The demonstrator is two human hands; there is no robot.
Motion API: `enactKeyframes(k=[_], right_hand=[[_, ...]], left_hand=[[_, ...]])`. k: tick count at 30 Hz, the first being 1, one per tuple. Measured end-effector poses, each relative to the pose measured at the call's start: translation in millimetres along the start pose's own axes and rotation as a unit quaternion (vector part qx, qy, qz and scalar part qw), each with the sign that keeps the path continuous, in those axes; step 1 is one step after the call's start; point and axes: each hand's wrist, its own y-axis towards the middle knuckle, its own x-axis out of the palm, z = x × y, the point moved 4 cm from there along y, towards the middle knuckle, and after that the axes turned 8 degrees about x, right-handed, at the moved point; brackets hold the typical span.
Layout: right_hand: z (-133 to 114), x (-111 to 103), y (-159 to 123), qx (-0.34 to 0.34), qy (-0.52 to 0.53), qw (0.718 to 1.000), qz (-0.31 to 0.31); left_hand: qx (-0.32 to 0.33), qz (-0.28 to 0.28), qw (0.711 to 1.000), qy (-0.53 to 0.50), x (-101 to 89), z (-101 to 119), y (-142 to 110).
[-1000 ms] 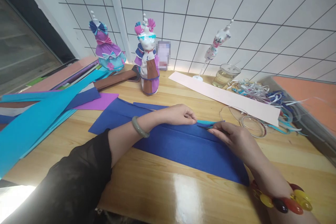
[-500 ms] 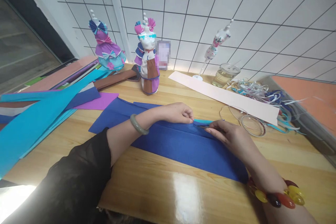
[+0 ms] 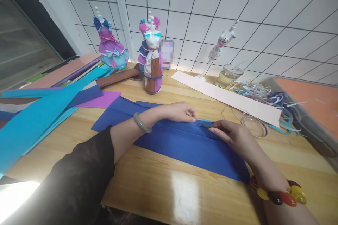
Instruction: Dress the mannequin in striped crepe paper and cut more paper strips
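A dark blue sheet, paper or cloth (image 3: pixel 182 150), lies in folded layers across the table before me. My left hand (image 3: pixel 185 111), with a jade-coloured bangle at the wrist, is closed in a pinch on the sheet's far edge. Just to its right, my right hand (image 3: pixel 232 134) is closed round a slim pointed metal tool (image 3: pixel 206 125). Its tip meets the folded blue edge between my hands. Most of the tool is hidden by the fingers, so its exact kind does not show. A beaded bracelet circles my right wrist.
Coloured strips (image 3: pixel 52 112) lie at the left. Dressed mannequins (image 3: pixel 153 59) and a bare mannequin (image 3: pixel 221 44) stand along the back. A pale pink strip (image 3: pixel 224 96), a glass jar (image 3: pixel 229 76), tangled ribbons (image 3: pixel 253 89) and a wire ring (image 3: pixel 255 126) lie at the right.
The tool's tip, spread along the blue edge before, now shows less and sits closer to my right fingers. Both hands stay almost in place; the view shifts slightly.
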Motion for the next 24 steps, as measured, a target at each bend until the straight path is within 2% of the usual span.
enactKeyframes(k=[8, 13, 24], right_hand=[[-13, 3, 5, -0.022, -0.004, 1.0, 0.0], [-18, 6, 8, -0.041, -0.001, 0.999, 0.008], [-23, 6, 9, -0.08, -0.005, 0.996, 0.048]], left_hand=[[0.024, -0.016, 0.999, 0.016, 0.7, 4, 0], [0.031, -0.005, 0.999, 0.034, -2.3, 6, -1], [0.014, 0.004, 0.999, 0.04, -4.1, 6, -1]])
